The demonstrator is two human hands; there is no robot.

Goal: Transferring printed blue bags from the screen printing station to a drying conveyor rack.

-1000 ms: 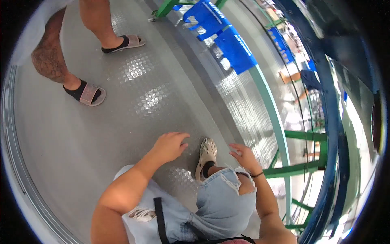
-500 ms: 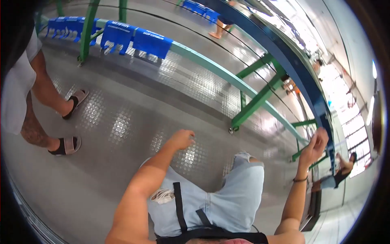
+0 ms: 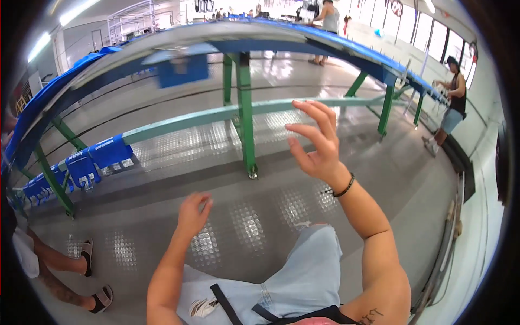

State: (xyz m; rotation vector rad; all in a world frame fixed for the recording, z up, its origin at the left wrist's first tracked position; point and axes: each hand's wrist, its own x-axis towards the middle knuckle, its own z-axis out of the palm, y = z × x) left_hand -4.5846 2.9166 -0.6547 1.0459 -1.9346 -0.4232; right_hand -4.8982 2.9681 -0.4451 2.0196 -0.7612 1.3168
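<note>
My right hand (image 3: 319, 143) is raised in front of the long table's green leg and rail, with its fingers spread and bent and nothing in them. A dark bracelet (image 3: 344, 186) circles that wrist. Lower and to the left, my left hand (image 3: 194, 214) hovers above the grey floor, fingers loosely bent and apart, also holding nothing. The nearest thing to my right hand is the pale green lower rail (image 3: 276, 105), which lies beyond it without visible contact. The long table (image 3: 130, 59) curves across the view, its edge blue and blurred in places.
A green table leg (image 3: 246, 119) stands on a caster ahead. Blue cloths (image 3: 111, 151) hang over the rail at left. A person's sandalled feet (image 3: 102, 298) are at lower left. Another person (image 3: 456, 103) stands at the table's right end; a third (image 3: 327, 24) stands beyond it.
The view has tilted up and turned, showing more of the table and room. My right hand has moved inward to the middle, its fingers spreading. My left hand sits farther left.
</note>
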